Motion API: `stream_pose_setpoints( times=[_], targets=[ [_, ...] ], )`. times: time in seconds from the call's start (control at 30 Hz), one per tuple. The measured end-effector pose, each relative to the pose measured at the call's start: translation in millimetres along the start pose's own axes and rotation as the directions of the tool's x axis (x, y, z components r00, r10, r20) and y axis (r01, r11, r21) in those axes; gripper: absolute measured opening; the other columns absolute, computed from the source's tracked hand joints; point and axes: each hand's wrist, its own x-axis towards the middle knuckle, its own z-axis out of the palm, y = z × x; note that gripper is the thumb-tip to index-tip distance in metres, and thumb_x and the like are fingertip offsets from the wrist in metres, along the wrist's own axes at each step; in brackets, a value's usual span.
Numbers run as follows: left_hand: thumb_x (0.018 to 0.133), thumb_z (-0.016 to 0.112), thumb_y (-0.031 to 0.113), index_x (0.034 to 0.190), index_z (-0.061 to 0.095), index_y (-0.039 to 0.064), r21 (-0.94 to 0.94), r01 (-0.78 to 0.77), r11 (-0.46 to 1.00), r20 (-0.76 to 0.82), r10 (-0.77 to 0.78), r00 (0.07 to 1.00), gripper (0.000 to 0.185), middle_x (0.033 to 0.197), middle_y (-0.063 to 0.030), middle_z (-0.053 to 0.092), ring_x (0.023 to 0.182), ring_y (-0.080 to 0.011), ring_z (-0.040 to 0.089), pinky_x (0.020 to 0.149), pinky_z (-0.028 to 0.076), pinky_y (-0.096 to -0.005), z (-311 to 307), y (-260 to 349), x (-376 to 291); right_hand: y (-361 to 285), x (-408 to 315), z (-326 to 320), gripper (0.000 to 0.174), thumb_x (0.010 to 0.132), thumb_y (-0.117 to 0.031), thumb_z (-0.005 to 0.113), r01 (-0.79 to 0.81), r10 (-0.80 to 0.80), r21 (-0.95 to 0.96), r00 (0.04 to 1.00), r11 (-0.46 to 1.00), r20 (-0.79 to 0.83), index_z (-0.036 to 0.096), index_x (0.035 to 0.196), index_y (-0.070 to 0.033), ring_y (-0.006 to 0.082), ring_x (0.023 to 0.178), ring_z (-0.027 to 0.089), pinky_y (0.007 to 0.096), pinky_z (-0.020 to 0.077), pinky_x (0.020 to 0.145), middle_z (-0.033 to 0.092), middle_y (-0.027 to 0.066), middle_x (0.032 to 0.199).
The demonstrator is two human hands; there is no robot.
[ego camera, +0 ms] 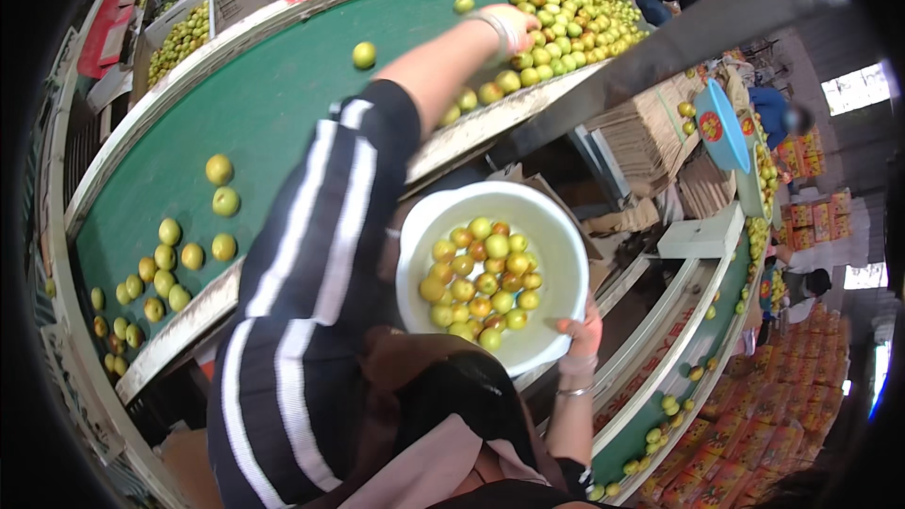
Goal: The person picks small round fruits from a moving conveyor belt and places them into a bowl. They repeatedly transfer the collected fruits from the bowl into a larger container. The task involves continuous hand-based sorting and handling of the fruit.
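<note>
My left hand [515, 27], somewhat blurred, reaches over the green conveyor belt [297, 85] to the near edge of a dense mass of yellow-green jujubes [565, 21]. Its fingertips are at the fruit, and whether they grip any cannot be told. My right hand [583, 332] grips the lower right rim of a white plastic basin [558, 261], thumb over the edge. Many jujubes [488, 283], some brown-red, lie in the basin. Loose jujubes [164, 256] are scattered at the belt's lower left, and a single jujube [364, 55] lies nearer the reaching arm.
A pale side rail [495, 116] runs between belt and basin. A dark metal bar [636, 49] crosses the upper right. Cardboard stacks [636, 134], a blue basin [721, 126] and another belt [696, 339] lie to the right. Crates of jujubes [180, 39] stand beyond the belt; other people are at the right.
</note>
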Motion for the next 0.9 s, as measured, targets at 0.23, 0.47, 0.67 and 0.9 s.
stream_pose_setpoints(
  times=[0.23, 0.47, 0.67, 0.9],
  targets=[
    [0.085, 0.059, 0.038, 0.114, 0.072, 0.01, 0.09, 0.019, 0.996, 0.388, -0.053, 0.92, 0.043, 0.121, -0.015, 0.068, 0.109, -0.0332, 0.065, 0.092, 0.052, -0.0431, 49, 37, 87, 3, 0, 0, 0.073, 0.063, 0.0, 0.07, -0.018, 0.012, -0.028, 0.979, 0.999, -0.203, 0.054, 0.133, 0.003, 0.0212, 0.107, 0.063, 0.0334, 0.05, 0.096, 0.066, 0.0096, 0.121],
    [0.082, 0.064, 0.034, 0.122, 0.064, 0.012, 0.222, -0.128, 0.967, 0.463, 0.011, 0.886, 0.046, 0.116, -0.0126, 0.068, 0.108, -0.0307, 0.064, 0.091, 0.051, -0.0438, 1, -26, 32, 5, 34, -10, 0.064, 0.069, 0.0, 0.061, -0.086, 0.07, -0.132, 0.99, 0.987, -0.122, 0.054, 0.133, 0.003, 0.0198, 0.103, 0.062, 0.0309, 0.05, 0.092, 0.065, 0.0096, 0.117],
    [0.086, 0.062, 0.025, 0.103, 0.067, 0.006, -0.272, 0.289, 0.918, 0.194, -0.242, 0.951, 0.026, 0.088, -0.0114, 0.067, 0.084, -0.0214, 0.065, 0.076, 0.054, -0.0346, -103, -64, -65, -41, 55, 21, 0.049, 0.089, -0.012, 0.065, 0.347, -0.489, -0.902, 0.852, 0.257, 0.188, 0.053, 0.134, 0.004, 0.0327, 0.122, 0.057, 0.0392, 0.0448, 0.102, 0.057, 0.0221, 0.136],
    [0.086, 0.063, 0.022, 0.122, 0.065, 0.019, 0.192, -0.231, 0.954, 0.467, 0.119, 0.876, 0.036, 0.118, -0.0145, 0.058, 0.104, -0.0374, 0.063, 0.09, 0.052, -0.0458, -48, -17, -134, -78, 142, 150, 0.038, 0.081, 0.001, 0.063, 0.777, -0.406, -0.56, 0.628, 0.288, 0.663, 0.062, 0.119, 0.002, 0.0363, 0.107, 0.064, 0.0396, 0.0507, 0.094, 0.066, 0.0207, 0.119]
  ],
)
